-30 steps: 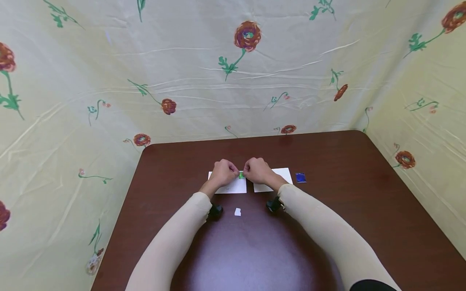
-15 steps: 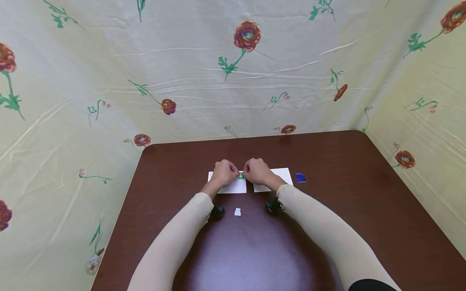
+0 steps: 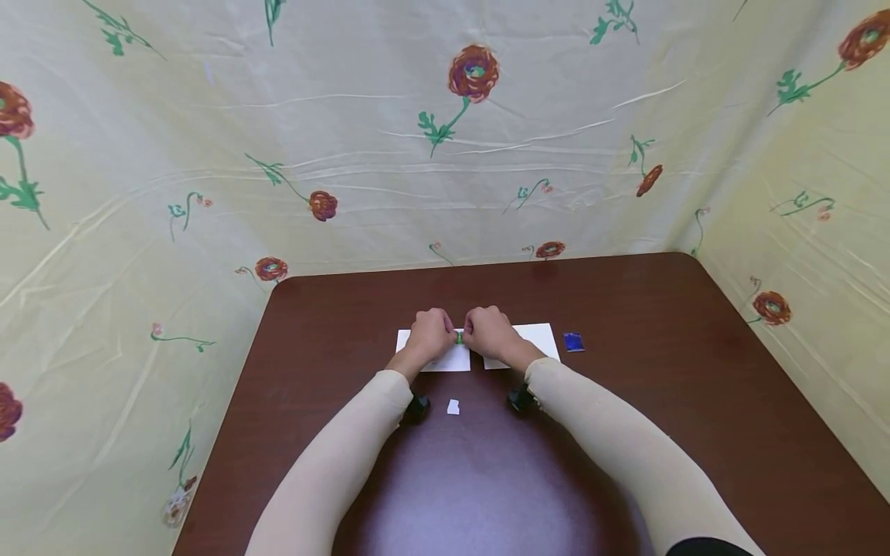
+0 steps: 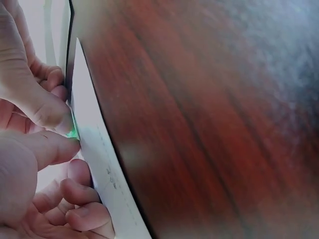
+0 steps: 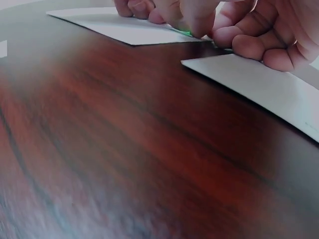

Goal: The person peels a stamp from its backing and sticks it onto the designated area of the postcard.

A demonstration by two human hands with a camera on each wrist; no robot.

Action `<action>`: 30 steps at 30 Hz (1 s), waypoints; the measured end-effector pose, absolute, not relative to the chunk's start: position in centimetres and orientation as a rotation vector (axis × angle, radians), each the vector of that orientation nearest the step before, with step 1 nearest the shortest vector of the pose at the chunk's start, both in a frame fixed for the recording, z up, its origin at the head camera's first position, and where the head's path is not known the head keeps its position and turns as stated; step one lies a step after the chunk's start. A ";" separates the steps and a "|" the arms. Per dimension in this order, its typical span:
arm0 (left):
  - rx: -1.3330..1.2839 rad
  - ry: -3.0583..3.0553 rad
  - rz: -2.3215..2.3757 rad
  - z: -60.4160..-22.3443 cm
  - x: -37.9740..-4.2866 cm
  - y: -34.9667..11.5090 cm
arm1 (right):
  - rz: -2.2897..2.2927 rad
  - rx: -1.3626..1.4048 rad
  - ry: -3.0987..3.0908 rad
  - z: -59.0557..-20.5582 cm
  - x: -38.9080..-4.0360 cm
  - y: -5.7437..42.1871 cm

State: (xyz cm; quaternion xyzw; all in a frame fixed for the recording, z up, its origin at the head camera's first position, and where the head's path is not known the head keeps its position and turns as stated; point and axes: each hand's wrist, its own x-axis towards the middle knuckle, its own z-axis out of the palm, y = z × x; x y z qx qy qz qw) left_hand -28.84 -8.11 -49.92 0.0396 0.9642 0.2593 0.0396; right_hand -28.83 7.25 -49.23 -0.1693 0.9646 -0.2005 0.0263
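Observation:
Both hands meet over the left white card [image 3: 448,360], fingertips close together. Between them shows a small green piece [image 3: 459,337], mostly covered by thumbs and fingers. My left hand [image 3: 433,335] pinches its left side with curled fingers. The right hand [image 3: 490,333] pinches the other side, its wrist crossing above the right white card [image 3: 538,335]. In the left wrist view both thumb tips come together at a bright green speck [image 4: 72,133], right by the edge of the card [image 4: 99,149]. The right wrist view shows the green edge [image 5: 186,33] under the fingers.
A small blue packet [image 3: 573,342] lies right of the cards. Nearer the body is a white paper scrap [image 3: 453,407]. The brown table [image 3: 473,479] reaches back to a flowered cloth [image 3: 375,131] hanging behind it and at the sides.
The hands have drawn very slightly closer together, and less of the green piece shows between them. The cards, blue packet and scrap stay where they were; the head view tilts a little.

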 end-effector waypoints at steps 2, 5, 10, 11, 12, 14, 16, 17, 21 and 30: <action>0.124 2.956 0.788 -49.9 -28.8 -8.1 | -0.618 -0.527 2.996 -49.3 -28.8 7.2; 0.144 2.963 0.797 -49.8 -28.7 -8.1 | -0.617 -0.560 3.011 -49.4 -28.7 7.2; 0.215 2.981 0.813 -49.8 -28.6 -8.3 | -0.578 -0.671 3.040 -49.7 -28.7 7.1; 0.232 2.981 0.810 -49.8 -28.6 -8.3 | -0.571 -0.681 3.043 -49.7 -28.7 7.2; 0.252 2.981 0.804 -49.8 -28.6 -8.4 | -0.562 -0.688 3.045 -49.7 -28.7 7.2; 0.295 2.973 0.796 -49.8 -28.5 -8.6 | -0.556 -0.691 3.043 -49.7 -28.8 7.3; 0.331 2.957 0.789 -49.7 -28.4 -8.7 | -0.549 -0.693 3.033 -49.7 -28.8 7.3; 0.345 2.948 0.786 -49.7 -28.3 -8.8 | -0.547 -0.696 3.027 -49.7 -28.8 7.4; 0.375 2.929 0.766 -49.7 -28.2 -9.1 | -0.533 -0.718 3.004 -49.6 -28.8 7.5; 0.381 2.911 0.758 -49.6 -28.2 -9.2 | -0.512 -0.727 2.965 -49.1 -28.7 7.8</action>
